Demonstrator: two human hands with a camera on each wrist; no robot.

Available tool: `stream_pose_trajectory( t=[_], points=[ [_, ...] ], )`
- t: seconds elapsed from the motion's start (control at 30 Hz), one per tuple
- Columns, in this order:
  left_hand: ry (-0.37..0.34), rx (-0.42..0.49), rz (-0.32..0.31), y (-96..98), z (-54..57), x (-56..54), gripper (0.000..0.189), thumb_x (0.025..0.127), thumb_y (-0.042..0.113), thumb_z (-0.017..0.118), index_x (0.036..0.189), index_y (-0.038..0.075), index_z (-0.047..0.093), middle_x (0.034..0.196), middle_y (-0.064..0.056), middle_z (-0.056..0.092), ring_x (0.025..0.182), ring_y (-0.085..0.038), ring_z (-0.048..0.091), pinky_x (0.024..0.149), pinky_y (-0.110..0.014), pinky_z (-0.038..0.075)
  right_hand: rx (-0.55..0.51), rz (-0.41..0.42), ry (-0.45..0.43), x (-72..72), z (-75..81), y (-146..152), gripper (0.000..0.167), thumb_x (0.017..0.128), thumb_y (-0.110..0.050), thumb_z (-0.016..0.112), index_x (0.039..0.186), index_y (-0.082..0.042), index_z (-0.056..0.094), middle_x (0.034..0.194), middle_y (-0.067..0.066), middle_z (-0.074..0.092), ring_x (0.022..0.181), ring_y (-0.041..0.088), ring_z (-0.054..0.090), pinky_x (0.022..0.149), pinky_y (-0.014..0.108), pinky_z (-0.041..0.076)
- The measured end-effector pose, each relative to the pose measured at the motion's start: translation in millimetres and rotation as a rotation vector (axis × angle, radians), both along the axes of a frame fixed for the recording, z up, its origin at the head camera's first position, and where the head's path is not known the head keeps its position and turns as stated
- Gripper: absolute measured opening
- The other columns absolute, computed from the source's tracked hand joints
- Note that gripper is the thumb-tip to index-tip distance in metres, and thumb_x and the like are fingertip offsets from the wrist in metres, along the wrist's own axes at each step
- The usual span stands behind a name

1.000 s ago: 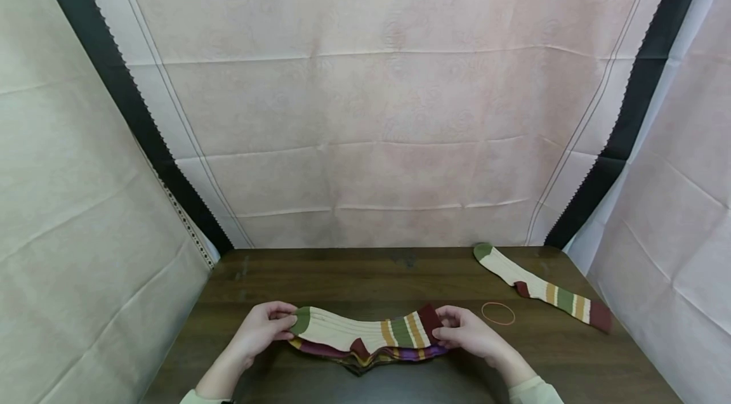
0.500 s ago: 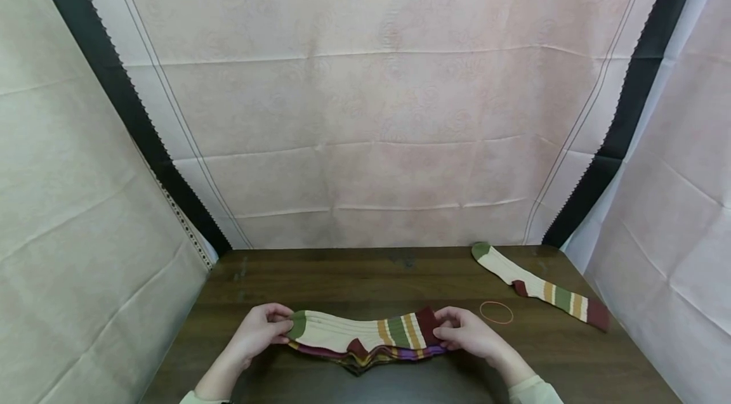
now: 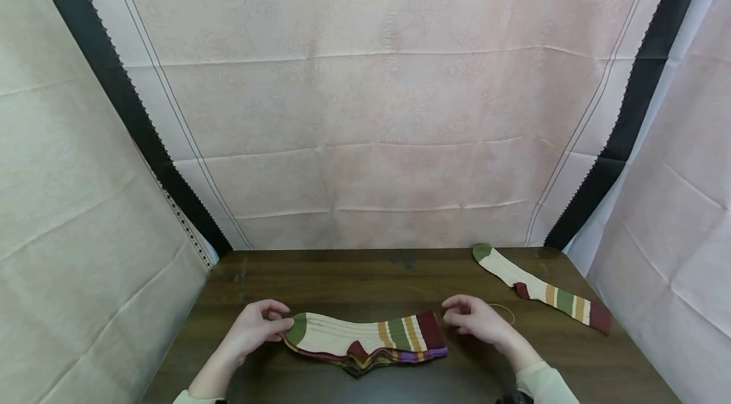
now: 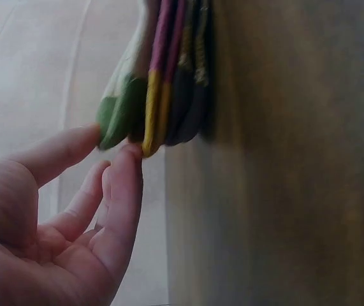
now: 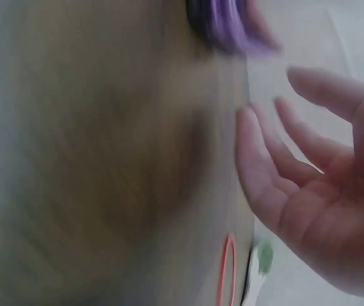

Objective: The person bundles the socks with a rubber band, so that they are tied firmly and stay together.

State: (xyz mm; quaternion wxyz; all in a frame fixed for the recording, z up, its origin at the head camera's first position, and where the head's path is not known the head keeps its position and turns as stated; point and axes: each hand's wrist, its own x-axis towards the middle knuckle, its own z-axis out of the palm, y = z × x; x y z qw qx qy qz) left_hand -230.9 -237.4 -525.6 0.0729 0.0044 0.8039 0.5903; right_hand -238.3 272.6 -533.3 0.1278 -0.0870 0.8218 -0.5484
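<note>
In the head view, a stack of socks lies across the front of the table, with a cream striped sock (image 3: 342, 334) on top. That sock has a green toe and a dark red cuff. My left hand (image 3: 259, 326) is at the toe end, thumb and a fingertip touching the stack's edge. The left wrist view shows the layered toes, green, yellow (image 4: 151, 131) and dark (image 4: 185, 108). My right hand (image 3: 476, 321) is just right of the cuffs, fingers loosely bent, holding nothing. A gap separates its fingertips from the purple cuff (image 5: 232, 25) in the right wrist view.
A matching cream striped sock (image 3: 537, 286) lies on the table (image 3: 354, 277) at the back right. An orange rubber band (image 3: 508, 311) lies behind my right hand, partly hidden by it. Pale fabric walls (image 3: 371, 106) rise at the back and both sides.
My right hand has let go of the cuff end and moved slightly right, now overlapping the rubber band. My left hand stays at the toe end. The stack lies nearly as before.
</note>
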Motion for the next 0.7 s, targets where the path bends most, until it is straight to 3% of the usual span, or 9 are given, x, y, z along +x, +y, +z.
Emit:
stream_pose_trajectory(
  t=[0.17, 0.27, 0.37, 0.5, 0.7],
  points=[
    [0.006, 0.038, 0.07, -2.3, 10.6, -4.7, 0.036, 0.093, 0.006, 0.083, 0.121, -0.009, 0.067, 0.095, -0.013, 0.065, 0.08, -0.027, 0.072, 0.072, -0.04, 0.065, 0.053, -0.203, 0.157, -30.7, 4.1, 27.9, 0.039, 0.104, -0.005, 0.069, 0.137, 0.012, 0.059, 0.129, 0.03, 0.067, 0.108, 0.029, 0.07, 0.082, 0.035, 0.06],
    [0.017, 0.078, 0.086, -2.9, 14.6, -6.6, 0.037, 0.094, 0.006, 0.082, 0.124, -0.009, 0.066, 0.098, -0.014, 0.064, 0.085, -0.029, 0.073, 0.075, -0.039, 0.065, 0.117, -0.295, 0.232, -46.5, 4.9, 45.2, 0.042, 0.103, -0.005, 0.068, 0.14, 0.013, 0.057, 0.135, 0.033, 0.063, 0.117, 0.039, 0.067, 0.085, 0.03, 0.057],
    [0.031, 0.121, 0.088, -2.8, 15.5, -8.5, 0.038, 0.095, 0.006, 0.082, 0.126, -0.009, 0.065, 0.101, -0.014, 0.064, 0.09, -0.031, 0.074, 0.078, -0.039, 0.065, 0.177, -0.34, 0.246, -57.2, 5.0, 59.4, 0.046, 0.104, -0.005, 0.066, 0.145, 0.012, 0.053, 0.142, 0.035, 0.058, 0.129, 0.048, 0.059, 0.097, 0.038, 0.055],
    [0.041, 0.162, 0.062, -0.1, 16.2, -10.6, 0.039, 0.096, 0.007, 0.08, 0.128, -0.009, 0.064, 0.103, -0.016, 0.065, 0.093, -0.034, 0.074, 0.08, -0.04, 0.065, 0.192, -0.357, 0.212, -64.8, 5.6, 72.3, 0.05, 0.106, -0.004, 0.06, 0.151, 0.011, 0.047, 0.152, 0.037, 0.048, 0.141, 0.054, 0.046, 0.114, 0.06, 0.042],
    [0.042, 0.181, 0.015, 6.2, 16.2, -13.1, 0.04, 0.097, 0.008, 0.08, 0.129, -0.009, 0.063, 0.106, -0.016, 0.065, 0.097, -0.037, 0.074, 0.082, -0.039, 0.065, 0.243, -0.379, 0.198, -73.9, 3.0, 83.1, 0.055, 0.105, -0.004, 0.059, 0.156, 0.008, 0.043, 0.158, 0.039, 0.04, 0.148, 0.054, 0.036, 0.121, 0.064, 0.031]
  ],
)
